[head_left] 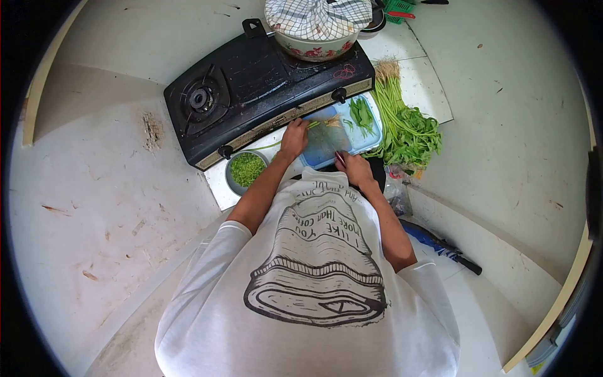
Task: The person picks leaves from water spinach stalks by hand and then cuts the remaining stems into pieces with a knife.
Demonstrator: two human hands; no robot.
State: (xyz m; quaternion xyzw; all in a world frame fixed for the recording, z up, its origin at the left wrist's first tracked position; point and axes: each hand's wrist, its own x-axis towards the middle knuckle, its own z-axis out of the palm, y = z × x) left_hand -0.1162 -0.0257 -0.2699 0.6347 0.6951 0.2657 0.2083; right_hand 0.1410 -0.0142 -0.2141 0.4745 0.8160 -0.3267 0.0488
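My left hand [293, 138] presses green stalks [312, 125] against the left end of a blue cutting board [326, 147] on the counter. My right hand [353, 166] grips a knife [340, 157] at the board's near edge; its blade is barely visible. A few cut green leaves [361, 115] lie on the far right part of the board. A metal bowl [246, 169] of finely chopped greens stands left of my left forearm.
A black two-burner gas stove [251, 81] lies behind the board, with a cloth-covered floral bowl [317, 28] on its right burner. A big bunch of leafy greens [405, 125] lies right of the board. A dark-handled tool [440, 245] rests by my right elbow.
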